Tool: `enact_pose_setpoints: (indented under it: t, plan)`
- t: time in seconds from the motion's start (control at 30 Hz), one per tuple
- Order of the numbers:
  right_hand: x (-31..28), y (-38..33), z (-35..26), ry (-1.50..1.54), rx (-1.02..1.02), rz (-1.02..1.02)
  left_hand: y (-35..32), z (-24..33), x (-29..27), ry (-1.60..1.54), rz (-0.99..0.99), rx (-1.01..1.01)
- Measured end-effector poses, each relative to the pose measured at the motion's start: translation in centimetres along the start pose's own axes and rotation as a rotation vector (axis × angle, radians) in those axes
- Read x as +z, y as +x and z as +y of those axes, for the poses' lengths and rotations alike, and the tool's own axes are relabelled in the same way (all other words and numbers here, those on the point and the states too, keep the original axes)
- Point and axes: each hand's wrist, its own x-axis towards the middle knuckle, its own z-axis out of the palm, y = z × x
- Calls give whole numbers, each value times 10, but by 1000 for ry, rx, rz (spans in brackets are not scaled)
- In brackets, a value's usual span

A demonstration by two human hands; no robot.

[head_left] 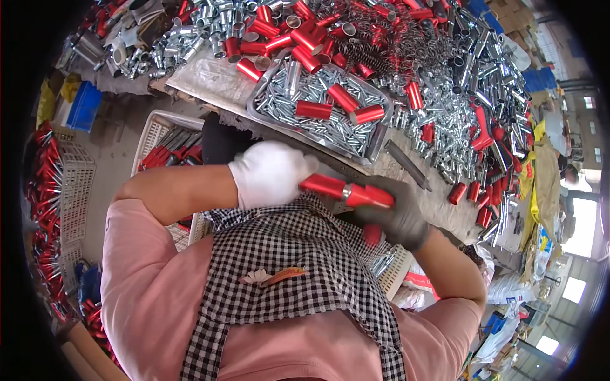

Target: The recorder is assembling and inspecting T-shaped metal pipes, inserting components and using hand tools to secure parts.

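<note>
A red tubular tool (327, 186) with a silver band is held across the front of my checked apron, close to the bench edge. My left hand (270, 173), in a white glove, is closed around the tool's left end and slightly blurred. In a grey glove, my right hand (400, 214) grips its right end, with a red handle-like part (373, 234) showing below the fingers. Beyond both hands, a metal tray (376, 147) holds many small silver pins, with a few red tubes (314, 110) lying on top.
Heaps of red tubes, silver fittings (438, 101) and coiled springs (416, 41) cover the bench. A dark bar (406, 165) lies right of the tray. At the left stand a white crate (147, 134) of red-handled parts and a stacked crate (77, 190); a blue bin (84, 106) sits behind.
</note>
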Motion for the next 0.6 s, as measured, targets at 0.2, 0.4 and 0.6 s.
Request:
enact_pose_setpoints:
  t: [0.2,0.4,0.6]
  plan:
    - [1,5,-7,1026,319,227,11,-5,-42,242,215,170]
    - [-19,9,6,-477,-600,263,15,-2,-29,-299,-365,42]
    - [-19,0,11,-518,-712,199,20,-7,-20,-674,-696,-10]
